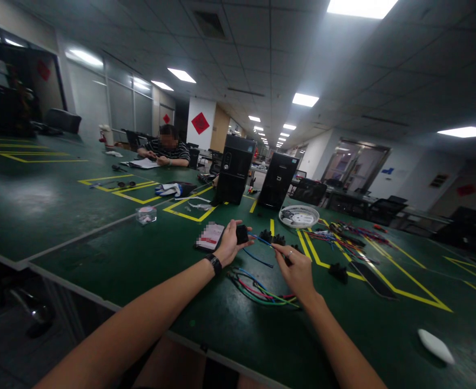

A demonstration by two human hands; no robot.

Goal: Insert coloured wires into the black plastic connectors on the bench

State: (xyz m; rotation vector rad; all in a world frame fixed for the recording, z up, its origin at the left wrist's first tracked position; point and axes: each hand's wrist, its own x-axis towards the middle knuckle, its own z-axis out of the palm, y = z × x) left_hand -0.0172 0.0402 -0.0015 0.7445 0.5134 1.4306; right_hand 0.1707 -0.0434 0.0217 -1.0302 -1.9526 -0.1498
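Observation:
My left hand (230,242), with a dark watch at the wrist, is closed around a small black block (242,234) whose exact kind is hard to make out. Between the fingertips of my right hand (296,270) is a thin blue wire (262,239) that runs across to the black block. A second length of blue wire (257,257) hangs or lies just below. On the green table (140,281) beneath my hands lies a loose bundle of red, green, blue and yellow wires (262,294). Several similar black blocks (272,237) sit behind my right hand.
Two black computer towers (233,173) stand behind my hands. A white basket (299,217) and a pile of coloured wires (339,237) are on the right, a white mouse-shaped object (435,346) near front right. A clear box (146,215) lies left. Another person (168,148) sits across the table.

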